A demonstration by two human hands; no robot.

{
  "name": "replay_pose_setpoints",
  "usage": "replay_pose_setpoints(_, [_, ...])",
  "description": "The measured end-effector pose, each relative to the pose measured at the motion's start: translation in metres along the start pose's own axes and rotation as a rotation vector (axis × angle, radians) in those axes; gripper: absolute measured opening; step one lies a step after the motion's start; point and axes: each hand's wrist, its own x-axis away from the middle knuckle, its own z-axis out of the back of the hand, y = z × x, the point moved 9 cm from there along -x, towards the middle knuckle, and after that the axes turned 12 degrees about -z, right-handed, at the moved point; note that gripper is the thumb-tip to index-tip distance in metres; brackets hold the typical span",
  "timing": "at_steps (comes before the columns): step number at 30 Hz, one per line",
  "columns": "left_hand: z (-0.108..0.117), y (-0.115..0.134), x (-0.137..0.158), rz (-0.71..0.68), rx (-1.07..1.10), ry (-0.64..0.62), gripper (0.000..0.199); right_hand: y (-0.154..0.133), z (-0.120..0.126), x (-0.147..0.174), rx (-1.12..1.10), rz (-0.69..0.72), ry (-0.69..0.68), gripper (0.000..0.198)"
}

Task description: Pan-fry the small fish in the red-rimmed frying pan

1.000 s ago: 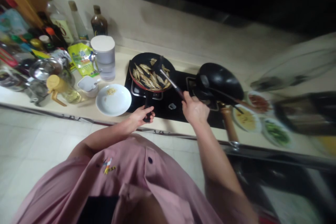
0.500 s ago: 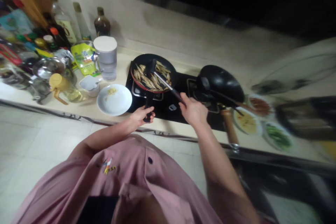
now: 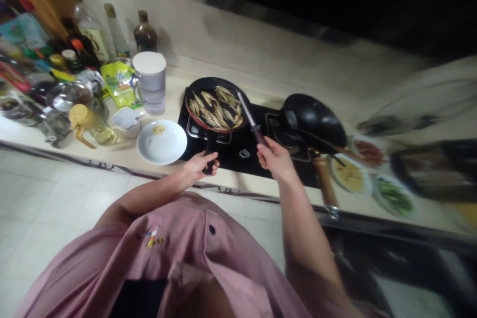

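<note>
My left hand (image 3: 203,165) is closed round the black handle of a frying pan (image 3: 219,83) on the left burner. Small browned fish (image 3: 219,113) lie spread over the pan's dark inside. In my closed right hand (image 3: 276,158) is a spatula (image 3: 249,114), held by its dark grip with the metal shaft slanting up to the pan's right rim. The spatula's blade is hard to make out against the dark pan and stove. Left of the pan handle, a white plate (image 3: 162,151) holds a little chopped pale garlic or ginger (image 3: 159,130).
A black wok (image 3: 316,117) with a wooden handle sits on the right burner of the stove (image 3: 238,159). Beyond it stand plates of yellow liquid (image 3: 349,175), chopped greens (image 3: 393,195) and reddish food (image 3: 368,152). A lidded jug (image 3: 149,82), an oil pot (image 3: 93,124) and several bottles crowd the left.
The spatula has moved from the middle of the fish to the pan's right edge, its shaft now steeper. My right hand shifted slightly right; my left hand stays on the handle.
</note>
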Motion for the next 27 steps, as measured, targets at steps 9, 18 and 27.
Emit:
replay_pose_setpoints(9, [0.001,-0.001,-0.001,-0.010,0.029,-0.049,0.018,0.016,-0.048,0.029,-0.838,-0.317,-0.703,0.027])
replay_pose_setpoints(18, [0.002,-0.003,-0.001,-0.003,0.023,-0.028,0.011,0.025,-0.049,0.030,-0.740,-0.281,-0.663,0.040])
replay_pose_setpoints(27, [0.003,-0.006,-0.004,-0.015,0.028,-0.046,0.015,0.028,-0.050,0.037,-0.677,-0.167,-0.644,0.039])
